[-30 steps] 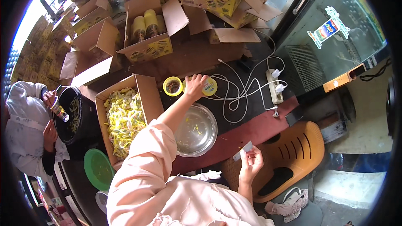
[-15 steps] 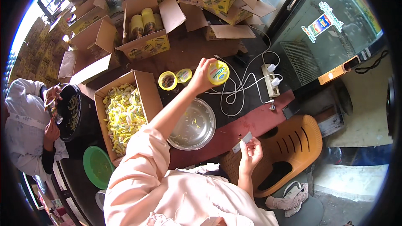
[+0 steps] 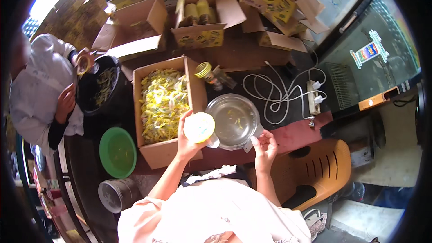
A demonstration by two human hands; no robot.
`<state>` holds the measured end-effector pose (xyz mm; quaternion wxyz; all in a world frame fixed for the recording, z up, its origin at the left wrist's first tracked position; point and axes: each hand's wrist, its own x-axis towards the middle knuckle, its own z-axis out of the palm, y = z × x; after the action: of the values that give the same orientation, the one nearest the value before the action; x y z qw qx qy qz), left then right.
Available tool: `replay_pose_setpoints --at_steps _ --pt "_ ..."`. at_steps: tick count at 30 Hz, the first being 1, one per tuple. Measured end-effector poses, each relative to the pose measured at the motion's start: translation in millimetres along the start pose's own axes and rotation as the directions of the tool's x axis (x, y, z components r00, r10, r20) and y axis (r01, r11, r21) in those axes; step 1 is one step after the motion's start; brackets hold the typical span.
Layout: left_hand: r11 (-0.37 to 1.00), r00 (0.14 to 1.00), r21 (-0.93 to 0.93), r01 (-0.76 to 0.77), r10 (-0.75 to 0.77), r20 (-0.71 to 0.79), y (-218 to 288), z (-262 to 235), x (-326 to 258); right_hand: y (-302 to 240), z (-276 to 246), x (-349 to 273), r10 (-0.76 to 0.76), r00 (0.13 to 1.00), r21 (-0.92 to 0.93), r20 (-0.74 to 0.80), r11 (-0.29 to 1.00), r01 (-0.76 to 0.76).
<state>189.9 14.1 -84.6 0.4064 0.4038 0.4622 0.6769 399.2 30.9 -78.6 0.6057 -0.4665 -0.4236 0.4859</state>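
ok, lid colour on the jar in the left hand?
Pale yellow lid, seen in the head view.

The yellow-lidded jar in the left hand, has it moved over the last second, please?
Yes. The jar came from beyond the glass bowl, near the white cable, back to the bowl's near-left rim.

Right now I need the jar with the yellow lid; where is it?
In the head view the jar is in the left hand, low centre, between the open box and the metal bowl.

A dark table (image 3: pixel 243 56) is seen carrying an open cardboard box (image 3: pixel 164 108) filled with yellow pieces, a glass bowl (image 3: pixel 234 120), a green bowl (image 3: pixel 118 151), a jar lying on its side (image 3: pixel 211 74), a white power strip (image 3: pixel 312 96) with coiled cable, and further opened cartons (image 3: pixel 200 15).
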Motion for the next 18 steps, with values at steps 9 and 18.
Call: replay_pose_setpoints --at_steps 9,18 --pt "0.993 0.982 0.064 -0.103 0.112 -0.154 21 -91 -19 -6 72 -7 0.013 0.982 0.037 0.19 0.999 -0.02" --pt "0.853 0.941 0.439 -0.284 0.336 -0.043 77 -105 -21 -20 126 -18 -0.093 0.946 0.061 0.31 0.995 0.078"
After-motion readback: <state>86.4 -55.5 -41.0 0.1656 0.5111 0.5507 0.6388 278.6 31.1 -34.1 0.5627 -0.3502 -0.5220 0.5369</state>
